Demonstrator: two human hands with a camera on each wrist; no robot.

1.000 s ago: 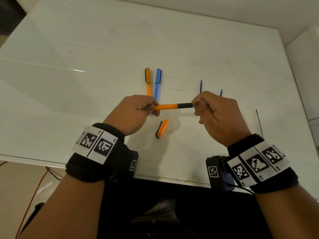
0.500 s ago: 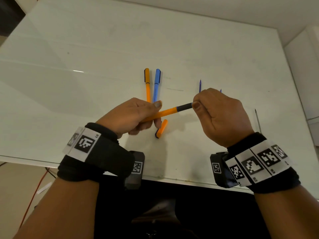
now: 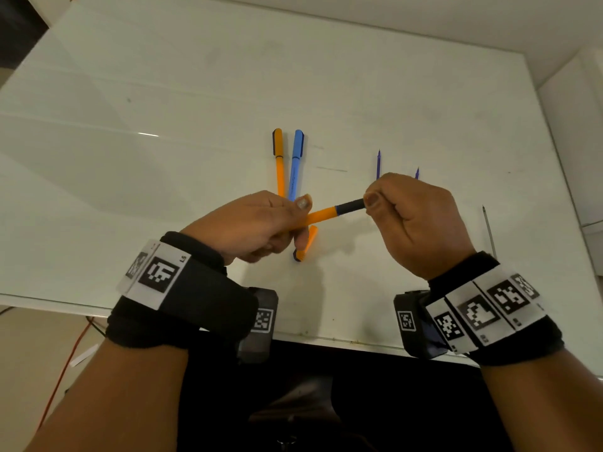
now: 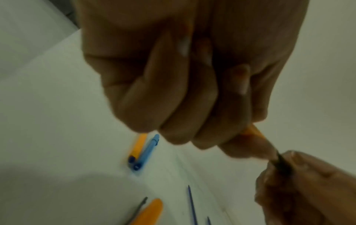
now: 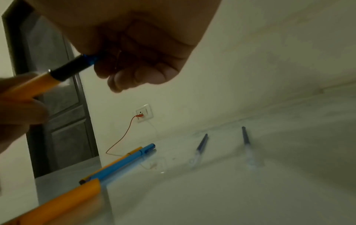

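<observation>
Both hands hold one orange pen (image 3: 321,215) above the white table (image 3: 195,93). My left hand (image 3: 257,223) grips its orange barrel (image 4: 256,134). My right hand (image 3: 404,220) pinches its black front section (image 3: 350,205) (image 5: 71,69) between thumb and fingers. The pen slants up toward the right. An orange pen cap (image 3: 306,243) lies on the table below the left hand. In the left wrist view the left hand's fingers (image 4: 183,91) curl round the barrel.
A capped orange pen (image 3: 278,161) and a capped blue pen (image 3: 296,164) lie side by side behind the hands. Two blue refills (image 3: 378,163) (image 3: 417,172) lie beyond the right hand, and a thin grey refill (image 3: 488,228) at far right. The table's front edge (image 3: 326,340) is near my wrists.
The left hand has slid lower and rolled knuckles-up, so the pen went from level to slanting up to the right. The right hand keeps its pinch on the black section.
</observation>
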